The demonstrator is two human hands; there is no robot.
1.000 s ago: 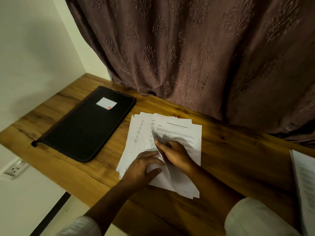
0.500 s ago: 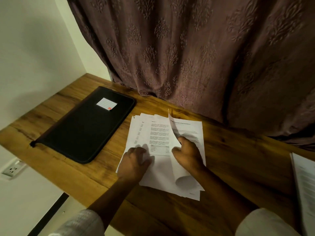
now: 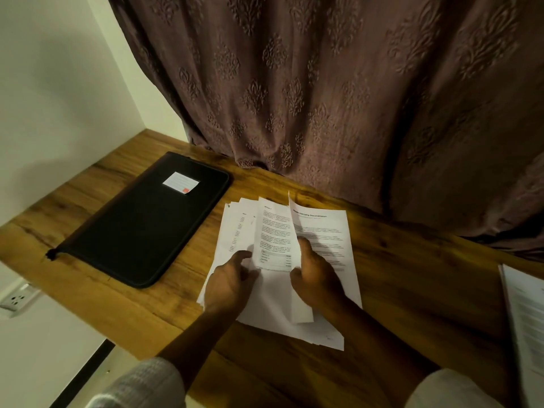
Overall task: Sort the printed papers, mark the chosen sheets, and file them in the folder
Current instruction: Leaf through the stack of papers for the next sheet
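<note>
Printed papers (image 3: 272,293): fanned pile flat on the table (image 3: 412,290), under both hands.

Head view. Right hand (image 3: 316,278) grips one lifted sheet (image 3: 303,310), stood on edge above the pile. Left hand (image 3: 232,282) rests on the pile just left of that sheet, fingers bent; whether it pinches paper, cannot tell.

Step judged: sorting, one sheet turned off the top. To do it well: pin the pile with the left hand so lower sheets do not slide, carry the sheet clear rightward without creasing, check its heading.

Folder (image 3: 141,231), black, zipped shut, lies left of the left hand. Second paper stack (image 3: 527,319) sits well right of the right hand.

Table is wood. Brown patterned curtain (image 3: 323,98) hangs beyond the hands; pale wall (image 3: 59,83) far left.
</note>
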